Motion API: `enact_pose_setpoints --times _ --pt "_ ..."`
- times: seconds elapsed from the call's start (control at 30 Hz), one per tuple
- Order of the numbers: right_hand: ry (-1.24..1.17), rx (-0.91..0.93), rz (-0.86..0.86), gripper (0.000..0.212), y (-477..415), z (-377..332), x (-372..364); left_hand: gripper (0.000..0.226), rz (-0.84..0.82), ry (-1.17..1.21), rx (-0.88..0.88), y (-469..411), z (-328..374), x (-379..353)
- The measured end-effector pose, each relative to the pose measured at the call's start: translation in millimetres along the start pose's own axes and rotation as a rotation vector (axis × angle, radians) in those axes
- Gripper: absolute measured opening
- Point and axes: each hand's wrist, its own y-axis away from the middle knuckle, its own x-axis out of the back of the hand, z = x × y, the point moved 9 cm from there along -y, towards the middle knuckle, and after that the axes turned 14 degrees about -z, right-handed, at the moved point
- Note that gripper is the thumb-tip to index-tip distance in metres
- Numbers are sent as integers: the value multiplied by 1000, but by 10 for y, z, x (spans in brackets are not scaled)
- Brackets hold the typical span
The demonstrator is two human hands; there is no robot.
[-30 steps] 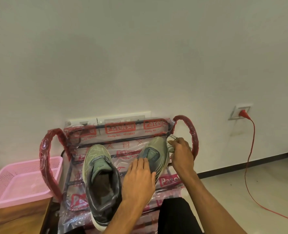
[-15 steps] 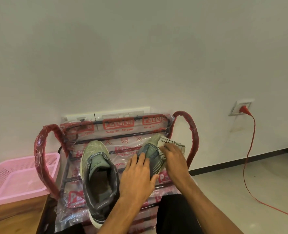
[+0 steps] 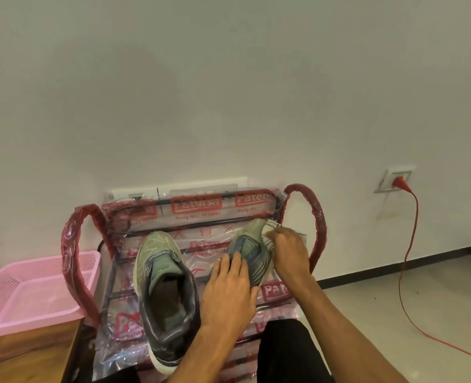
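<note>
Two green-grey sneakers stand side by side on a plastic-wrapped metal rack [image 3: 201, 205] with red curved ends. The left sneaker [image 3: 162, 288] is free, its opening facing me. My left hand [image 3: 228, 288] lies flat with straight fingers on top of the right sneaker [image 3: 249, 241] and covers its rear half. At that sneaker's toe side my right hand [image 3: 291, 251] grips a white checked cloth [image 3: 270, 226] and holds it against the shoe's right side. Most of the cloth is hidden under that hand.
A pink plastic basket [image 3: 35, 288] rests on a wooden surface [image 3: 21, 352] left of the rack. A wall socket [image 3: 396, 181] with a red plug and a red cable [image 3: 407, 258] trailing over the tiled floor is to the right. The wall is right behind the rack.
My right hand has brought the checked cloth from the toe's far side onto the right sneaker's side, moving slightly back and forth. My left hand stays pressed on the shoe.
</note>
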Motion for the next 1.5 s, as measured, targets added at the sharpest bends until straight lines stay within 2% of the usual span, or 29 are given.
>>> enact_pose_setpoints --times 0.1,0.23,0.37,0.43,0.53,0.67,0.8,0.93,1.03,1.2,1.27,1.37,1.5 --pt "-92 29 67 39 -127 -3 115 67 -16 -3 -1 -6 -2 -32" --pt "149 304 -75 51 -162 -289 -69 68 -36 -26 5 2 -19 -58" --pt "133 128 -53 48 -238 -136 -50 67 -64 -59 2 -20 18 -77" --pt "136 196 -60 41 -227 -329 -87 68 -69 -61 15 -22 18 -87" --pt "201 316 -69 45 -167 -406 -176 68 -72 -62 24 -15 5 -87" --pt "163 128 -35 40 -221 -110 -46 67 -78 -63 13 -34 31 -96" --pt "139 265 -104 37 -127 -348 -129 68 -69 -54 34 -38 13 -82" --pt "79 194 -45 36 -76 -188 -13 67 -76 -59 26 -44 45 -90" --pt "25 183 -129 36 -35 -306 -72 67 -67 -48 35 -42 19 -84" --pt "-335 98 -490 24 -26 4 26 67 -77 -57 30 -40 6 -78" --pt "-377 66 -442 23 1 139 175 66 -73 -69 33 -43 33 -54" --pt "-397 -12 -237 29 25 290 339 59 -48 -103 49 -78 87 44" --pt "-383 -37 -146 33 38 219 326 58 -53 -135 36 -204 141 165"
